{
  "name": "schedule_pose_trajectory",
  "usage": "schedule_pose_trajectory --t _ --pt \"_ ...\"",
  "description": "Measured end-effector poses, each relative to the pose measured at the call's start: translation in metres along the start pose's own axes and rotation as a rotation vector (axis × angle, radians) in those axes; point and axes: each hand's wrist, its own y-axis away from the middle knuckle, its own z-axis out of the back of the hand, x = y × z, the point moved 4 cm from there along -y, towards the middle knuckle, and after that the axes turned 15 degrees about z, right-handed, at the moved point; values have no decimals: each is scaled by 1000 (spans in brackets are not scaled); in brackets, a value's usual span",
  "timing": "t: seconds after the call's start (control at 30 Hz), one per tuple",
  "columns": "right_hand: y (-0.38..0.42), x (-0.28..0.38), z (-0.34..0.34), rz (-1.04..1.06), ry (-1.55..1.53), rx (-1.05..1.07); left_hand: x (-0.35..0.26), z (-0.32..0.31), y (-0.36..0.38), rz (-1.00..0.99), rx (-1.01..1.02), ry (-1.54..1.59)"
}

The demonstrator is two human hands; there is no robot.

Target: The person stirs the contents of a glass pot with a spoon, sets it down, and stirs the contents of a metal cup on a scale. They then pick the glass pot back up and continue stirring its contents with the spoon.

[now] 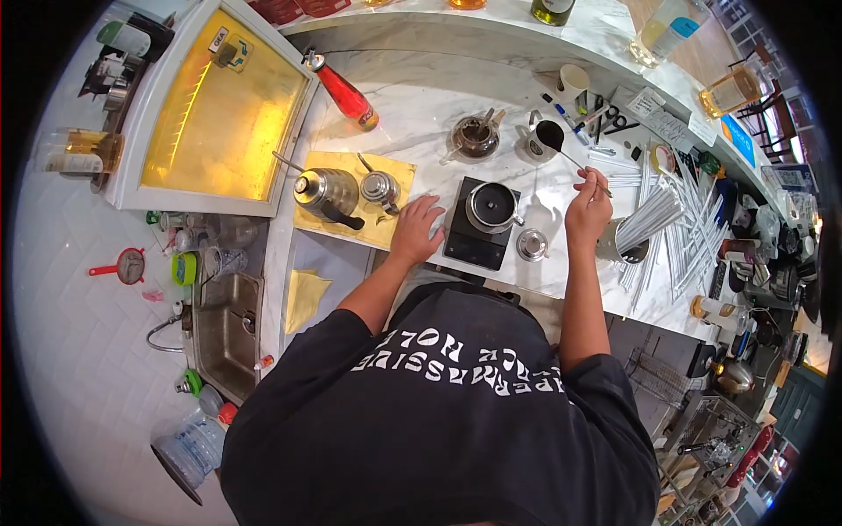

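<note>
My left hand [419, 230] rests on the counter with its fingers spread, between a small metal pot [380, 188] and a black scale [474, 249]. A metal pot with dark contents [492, 208] stands on the scale. In my right hand [588, 210] is a thin-handled spoon [572, 161], its far end at the rim of a cup of dark liquid [537, 149]. Below that cup, a round metal lid [531, 245] lies on the counter. A glass pot with dark contents [476, 138] stands left of the cup. The gooseneck kettle [326, 195] is on a yellow cloth [399, 171].
Right of my right hand, a container of straws [645, 219] stands beside many scattered straws [693, 232]. Scissors [614, 123], pens and a paper cup [574, 81] are behind. A red bottle [346, 96] stands near the yellow-lit cabinet [219, 114]. The sink [228, 333] is at left.
</note>
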Motion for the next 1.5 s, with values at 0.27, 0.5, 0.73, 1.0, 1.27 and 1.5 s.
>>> schedule_pose_trajectory --t 0.27,0.5,0.73,1.0,1.27,1.5 --pt "17 -8 3 -191 -83 61 2 -2 1 -1 10 22" --pt "66 13 18 -378 -196 177 -3 9 3 19 133 180" --pt "97 75 27 -336 -205 76 15 67 10 204 399 337" --pt "95 145 -2 -172 -187 -4 19 113 6 114 552 449" --pt "114 165 -13 -137 -143 -103 -10 126 -48 136 548 762" --pt "156 185 -17 -227 -99 -158 -18 46 -160 211 315 354"
